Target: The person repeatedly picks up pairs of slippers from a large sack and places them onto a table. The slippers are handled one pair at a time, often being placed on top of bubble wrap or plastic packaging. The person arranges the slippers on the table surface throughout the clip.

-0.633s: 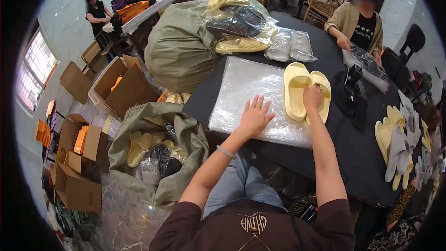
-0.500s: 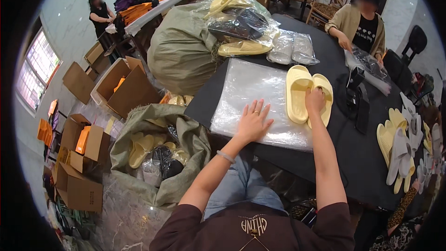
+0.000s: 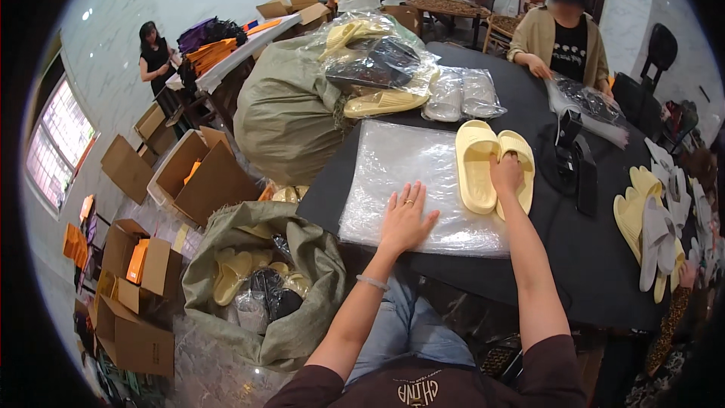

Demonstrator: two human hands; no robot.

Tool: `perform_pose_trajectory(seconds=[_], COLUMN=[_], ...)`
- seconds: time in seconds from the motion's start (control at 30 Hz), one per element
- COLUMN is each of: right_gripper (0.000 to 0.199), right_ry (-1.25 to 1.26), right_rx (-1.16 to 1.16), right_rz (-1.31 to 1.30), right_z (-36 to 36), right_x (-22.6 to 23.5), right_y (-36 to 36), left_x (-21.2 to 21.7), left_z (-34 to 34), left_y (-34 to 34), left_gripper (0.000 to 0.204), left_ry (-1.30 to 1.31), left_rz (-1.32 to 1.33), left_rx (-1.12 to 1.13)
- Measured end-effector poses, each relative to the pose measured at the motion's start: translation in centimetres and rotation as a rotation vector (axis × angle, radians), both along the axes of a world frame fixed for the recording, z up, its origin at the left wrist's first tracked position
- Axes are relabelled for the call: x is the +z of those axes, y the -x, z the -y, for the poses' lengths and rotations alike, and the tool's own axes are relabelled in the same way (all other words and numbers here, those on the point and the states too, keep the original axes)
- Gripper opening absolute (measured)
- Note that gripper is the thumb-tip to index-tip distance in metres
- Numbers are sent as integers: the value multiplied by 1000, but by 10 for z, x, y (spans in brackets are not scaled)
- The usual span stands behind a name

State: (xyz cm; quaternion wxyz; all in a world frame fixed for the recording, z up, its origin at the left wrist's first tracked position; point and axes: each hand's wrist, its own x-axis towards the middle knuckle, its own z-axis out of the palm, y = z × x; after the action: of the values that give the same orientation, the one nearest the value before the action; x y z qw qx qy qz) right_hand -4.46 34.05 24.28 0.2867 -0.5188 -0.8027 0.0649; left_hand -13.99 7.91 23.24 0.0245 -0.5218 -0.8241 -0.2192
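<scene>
A pair of pale yellow slippers, the left slipper (image 3: 476, 181) and the right slipper (image 3: 523, 195), sits side by side on the right part of a stack of clear plastic bags (image 3: 393, 155). My left hand (image 3: 408, 219) lies flat on the bags, fingers stretched out, with a ring and nothing gripped. My right hand (image 3: 507, 174) reaches into the opening of the right slipper and grips its inner edge beside the left one. Its fingertips are partly hidden inside the slipper.
The black table (image 3: 566, 257) carries bagged grey slippers (image 3: 462, 94), a black device (image 3: 575, 151) and loose slippers (image 3: 649, 215). An open woven sack (image 3: 219, 317) stands left, a fuller sack (image 3: 279, 98) behind. Cardboard boxes (image 3: 215, 181) line the floor. A co-worker (image 3: 570, 45) handles plastic bags opposite.
The view has tilted up, showing more of the far room. My hands and the slippers keep nearly the same places on the bags. At far right, another person's hand has moved toward the loose slippers.
</scene>
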Motion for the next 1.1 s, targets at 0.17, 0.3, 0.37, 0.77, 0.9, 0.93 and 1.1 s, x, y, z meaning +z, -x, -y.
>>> perform_pose_trajectory(seconds=[0.17, 0.3, 0.37, 0.77, 0.9, 0.93, 1.1], right_gripper=[34, 28, 27, 33, 30, 29, 27], right_ry=[104, -58, -121, -40, -266, -341, -283], right_rx=[20, 244, 386, 354, 324, 313, 3], right_rz=[73, 8, -14, 119, 132, 137, 118], right_z=[-16, 16, 51, 55, 42, 36, -18], right_x=[11, 55, 58, 34, 91, 100, 122], right_y=[-2, -3, 1, -42, -84, -102, -222], left_x=[-2, 3, 4, 1, -3, -4, -6], left_z=[-6, -4, -4, -9, -10, -10, -4], left_y=[-3, -5, -2, -5, -4, -3, -1], left_gripper=[68, 66, 65, 70, 69, 70, 68], left_ry=[38, 53, 32, 70, 72, 87, 54], left_rz=[-25, -43, -48, -44, -79, -82, -92], left_rx=[-12, -10, 6, -24, -5, 4, 2])
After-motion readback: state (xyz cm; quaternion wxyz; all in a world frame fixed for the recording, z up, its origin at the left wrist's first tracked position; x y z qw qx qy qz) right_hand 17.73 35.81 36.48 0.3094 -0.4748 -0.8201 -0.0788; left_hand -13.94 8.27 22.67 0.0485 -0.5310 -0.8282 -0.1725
